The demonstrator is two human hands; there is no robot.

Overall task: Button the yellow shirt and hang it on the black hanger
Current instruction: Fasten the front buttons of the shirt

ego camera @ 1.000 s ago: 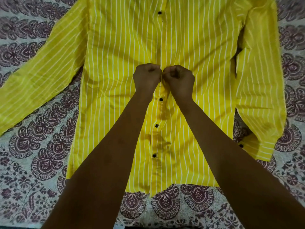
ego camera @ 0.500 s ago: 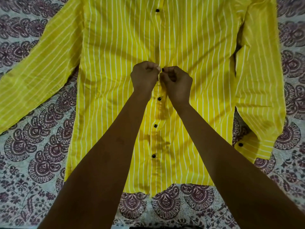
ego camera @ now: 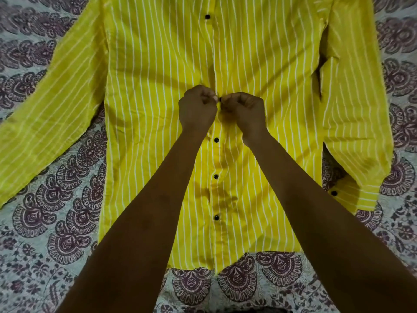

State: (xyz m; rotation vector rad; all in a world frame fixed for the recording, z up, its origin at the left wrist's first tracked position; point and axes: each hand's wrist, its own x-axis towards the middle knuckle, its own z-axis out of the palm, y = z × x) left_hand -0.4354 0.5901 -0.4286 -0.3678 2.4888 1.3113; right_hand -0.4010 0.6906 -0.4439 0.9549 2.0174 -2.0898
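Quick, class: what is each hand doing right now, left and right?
Left hand: fingers curled, pinching the placket edge of the yellow shirt.
Right hand: fingers curled, pinching the opposite shirt edge at a black button.

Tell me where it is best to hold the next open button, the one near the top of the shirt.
Probably pinch the top button by its rim, hands coming from both sides of the placket as the left hand and right hand do now. It lies flat on the shirt, so only its edge gives hold.
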